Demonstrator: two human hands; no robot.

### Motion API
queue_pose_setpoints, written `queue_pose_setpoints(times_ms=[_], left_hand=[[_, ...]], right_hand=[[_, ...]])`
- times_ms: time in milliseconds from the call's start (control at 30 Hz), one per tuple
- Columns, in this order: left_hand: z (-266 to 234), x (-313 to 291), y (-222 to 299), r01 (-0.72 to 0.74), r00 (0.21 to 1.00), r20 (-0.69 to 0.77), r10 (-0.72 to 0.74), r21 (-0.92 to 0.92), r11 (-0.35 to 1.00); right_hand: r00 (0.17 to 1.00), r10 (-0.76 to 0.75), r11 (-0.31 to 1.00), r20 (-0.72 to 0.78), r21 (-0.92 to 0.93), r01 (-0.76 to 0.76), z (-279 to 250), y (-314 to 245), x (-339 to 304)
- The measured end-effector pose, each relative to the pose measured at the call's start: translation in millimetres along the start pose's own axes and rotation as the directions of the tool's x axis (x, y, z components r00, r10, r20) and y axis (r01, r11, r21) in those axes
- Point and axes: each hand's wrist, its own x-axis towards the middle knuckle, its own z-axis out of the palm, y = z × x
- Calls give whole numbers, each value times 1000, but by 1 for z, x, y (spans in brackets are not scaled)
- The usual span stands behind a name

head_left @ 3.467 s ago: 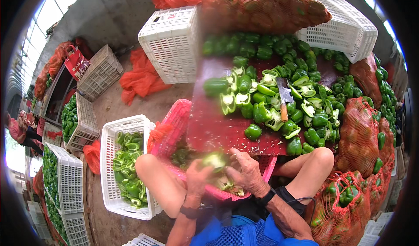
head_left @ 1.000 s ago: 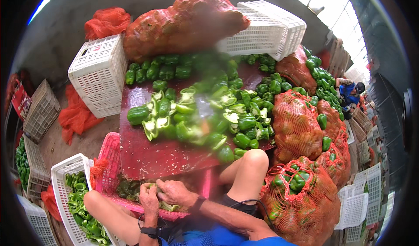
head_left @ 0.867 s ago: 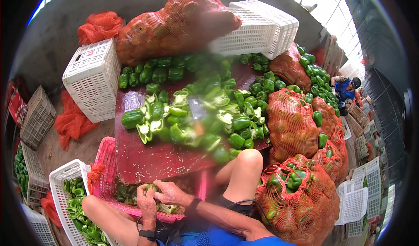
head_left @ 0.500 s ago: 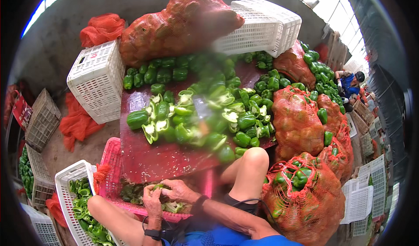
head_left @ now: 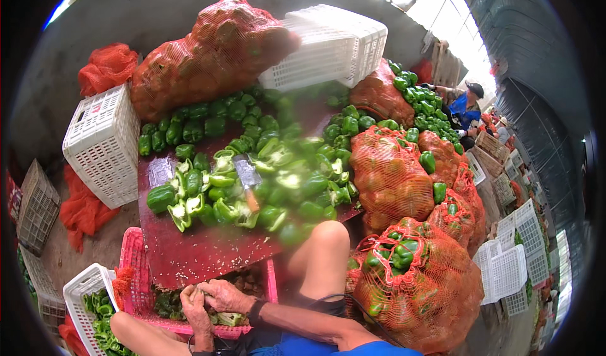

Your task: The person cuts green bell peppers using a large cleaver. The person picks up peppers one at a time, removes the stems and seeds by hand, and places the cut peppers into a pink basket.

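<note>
Over the pink crate (head_left: pixel 273 281), my left hand (head_left: pixel 196 308) and my right hand (head_left: pixel 228 296) meet with their fingers closed together. Whatever is between the fingertips is hidden. Pepper scraps (head_left: pixel 230 319) lie in the crate beneath them. Just beyond, the red tabletop (head_left: pixel 208 250) carries cut green peppers (head_left: pixel 180 214), some showing white insides, and whole green peppers (head_left: pixel 214 126) behind them. A broad-bladed knife (head_left: pixel 247 173) with a wooden handle lies among the cut pieces, out of my hands.
At left stand an upended white crate (head_left: pixel 101 144) and a white crate of cut peppers (head_left: pixel 71 298). Red mesh sacks (head_left: pixel 416 293) of peppers crowd the right side. A big full sack (head_left: pixel 202 59) and stacked white crates (head_left: pixel 334 46) line the back. Another person (head_left: pixel 466 108) sits far right.
The view has swung, shifting the table and sacks leftward. A green pepper piece visible at my fingertips before is no longer visible; my hands stay together over the pink crate. The blurred knife now shows clearly.
</note>
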Motion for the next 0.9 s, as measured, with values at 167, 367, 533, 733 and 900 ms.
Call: queue_pose_setpoints(times_ms=[167, 367, 533, 733, 900], left_hand=[[-6, -1, 5, -33, 999, -8, 36, 225, 974], [-1, 1, -6, -92, 995, 46, 85, 214, 972], [-7, 0, -7, -6, 1000, 25, 2, 165, 986], [-7, 3, -16, 78, 993, 76, -86, 101, 992], [-17, 5, -23, 86, 993, 75, -96, 127, 988]], right_hand=[[1000, 10, 994, -5, 106, -9, -1, 0, 4], [999, -6, 985, -48, 172, 14, -6, 7, 5], [998, -66, 996, -9, 61, 66, -11, -5, 3], [982, -123, 991, 141, -30, 129, -9, 9, 3], [968, -74, 982, 239, -152, 112, -12, -1, 2]])
